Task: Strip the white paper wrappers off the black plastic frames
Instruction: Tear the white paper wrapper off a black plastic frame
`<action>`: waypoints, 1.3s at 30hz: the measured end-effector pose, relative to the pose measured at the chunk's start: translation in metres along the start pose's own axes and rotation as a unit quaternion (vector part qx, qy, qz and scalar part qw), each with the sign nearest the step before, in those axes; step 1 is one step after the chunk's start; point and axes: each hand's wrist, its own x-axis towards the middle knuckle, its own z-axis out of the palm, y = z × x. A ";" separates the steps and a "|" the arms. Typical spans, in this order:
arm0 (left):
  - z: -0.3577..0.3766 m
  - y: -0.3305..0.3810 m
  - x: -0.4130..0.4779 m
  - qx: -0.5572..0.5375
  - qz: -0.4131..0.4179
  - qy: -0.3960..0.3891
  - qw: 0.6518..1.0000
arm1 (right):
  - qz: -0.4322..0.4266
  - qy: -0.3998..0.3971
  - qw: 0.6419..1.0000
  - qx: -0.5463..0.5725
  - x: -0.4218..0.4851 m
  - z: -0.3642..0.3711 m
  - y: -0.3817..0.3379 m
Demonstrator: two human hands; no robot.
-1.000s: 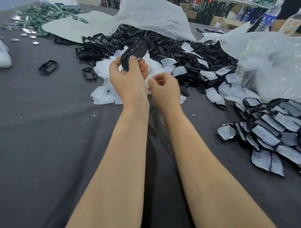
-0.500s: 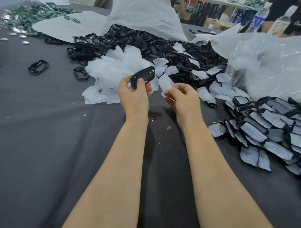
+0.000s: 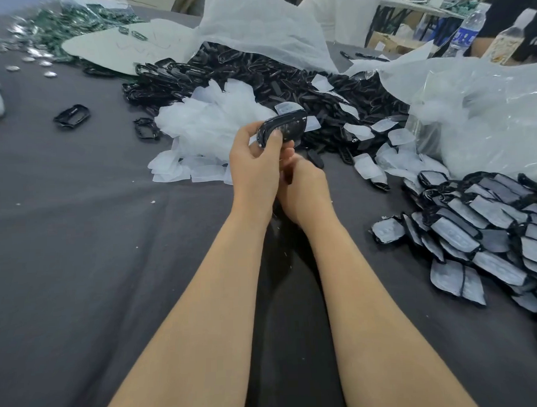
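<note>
My left hand point(image 3: 253, 161) grips a black plastic frame point(image 3: 284, 126) by its left end and holds it above the grey table. Just below and to the right, my right hand point(image 3: 305, 190) has its fingers curled up against the frame's lower edge; the left hand partly hides them. No white wrapper shows on the side of the frame facing me. Wrapped frames point(image 3: 490, 226) lie stacked in rows at the right. Loose white wrappers point(image 3: 209, 123) are heaped just behind my hands. A big pile of bare black frames point(image 3: 257, 79) lies beyond.
Two single frames point(image 3: 71, 115) point(image 3: 146, 128) lie to the left on the grey cloth point(image 3: 95, 240). A clear plastic bag point(image 3: 486, 110) bulges at the right, with water bottles point(image 3: 465, 32) behind it. Green and silver small parts point(image 3: 57, 31) cover the far left corner.
My right hand pinched a peeled white wrapper half a second ago; that wrapper is gone from it and the hand has closed in under the frame. The left hand has turned the frame flatter.
</note>
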 end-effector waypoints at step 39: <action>-0.004 -0.012 0.006 0.161 0.015 -0.083 0.983 | 0.042 0.206 0.926 0.315 -0.003 -0.025 0.010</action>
